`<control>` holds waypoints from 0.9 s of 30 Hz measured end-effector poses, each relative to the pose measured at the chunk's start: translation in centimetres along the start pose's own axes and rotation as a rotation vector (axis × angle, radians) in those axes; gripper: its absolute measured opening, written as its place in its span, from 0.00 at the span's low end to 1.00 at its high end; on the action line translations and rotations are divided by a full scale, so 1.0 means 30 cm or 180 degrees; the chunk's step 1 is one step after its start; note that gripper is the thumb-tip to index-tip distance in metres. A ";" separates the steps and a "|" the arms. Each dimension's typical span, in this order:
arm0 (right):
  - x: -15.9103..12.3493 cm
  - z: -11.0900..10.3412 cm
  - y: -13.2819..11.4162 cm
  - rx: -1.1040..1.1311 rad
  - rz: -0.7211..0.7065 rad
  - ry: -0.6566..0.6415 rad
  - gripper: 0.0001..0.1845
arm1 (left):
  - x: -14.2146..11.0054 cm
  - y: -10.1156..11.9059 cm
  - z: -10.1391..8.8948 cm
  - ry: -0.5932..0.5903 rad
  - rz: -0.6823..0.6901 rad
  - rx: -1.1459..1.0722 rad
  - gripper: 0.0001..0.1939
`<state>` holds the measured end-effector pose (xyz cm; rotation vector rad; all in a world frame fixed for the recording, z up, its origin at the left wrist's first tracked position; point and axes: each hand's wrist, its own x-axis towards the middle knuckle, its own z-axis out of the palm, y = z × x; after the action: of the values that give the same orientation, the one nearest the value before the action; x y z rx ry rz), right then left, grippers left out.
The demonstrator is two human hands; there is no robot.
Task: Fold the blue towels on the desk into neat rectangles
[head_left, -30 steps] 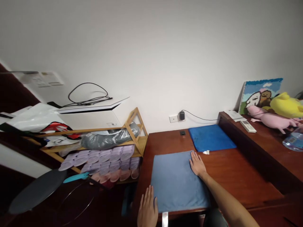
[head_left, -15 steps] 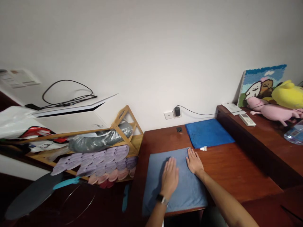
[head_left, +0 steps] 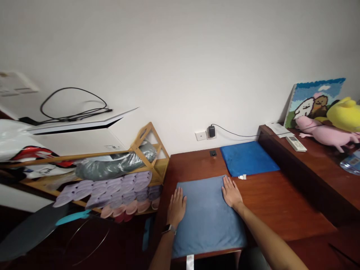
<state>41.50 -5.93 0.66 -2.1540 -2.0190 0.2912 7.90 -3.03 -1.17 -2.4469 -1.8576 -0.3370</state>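
A light blue-grey cloth (head_left: 206,217) lies spread on the reddish-brown wooden table, its near edge reaching the table's front edge. My left hand (head_left: 177,208), with a watch on the wrist, rests flat at the cloth's left edge, fingers stretched out. On the far right corner lies my right hand (head_left: 231,190), palm down, fingers extended. Neither hand grips anything. Behind, a darker blue folded cloth (head_left: 249,158) lies near the wall, and a white tag (head_left: 242,177) pokes out at its front edge. Another white tag (head_left: 190,261) hangs below the table's front edge.
At left stands a wooden rack (head_left: 159,165) with several slippers (head_left: 112,186) and a white box (head_left: 73,140). To the right, a raised ledge holds a remote control (head_left: 296,144), a pink plush toy (head_left: 323,131) and a bottle (head_left: 351,163). A plugged-in adapter (head_left: 212,131) trails a cable.
My left hand has moved left, from the middle of the light blue-grey cloth to its left edge. My right hand stays in place on the far right corner.
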 end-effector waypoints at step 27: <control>-0.512 0.024 -0.015 0.0152 -0.0163 0.0172 0.35 | -0.306 0.607 -0.104 -0.0165 0.1432 -0.0545 0.30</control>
<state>39.94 -21.23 0.42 -2.0562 -2.0132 0.2685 22.53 -17.29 1.66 -2.9123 -1.2791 -0.4197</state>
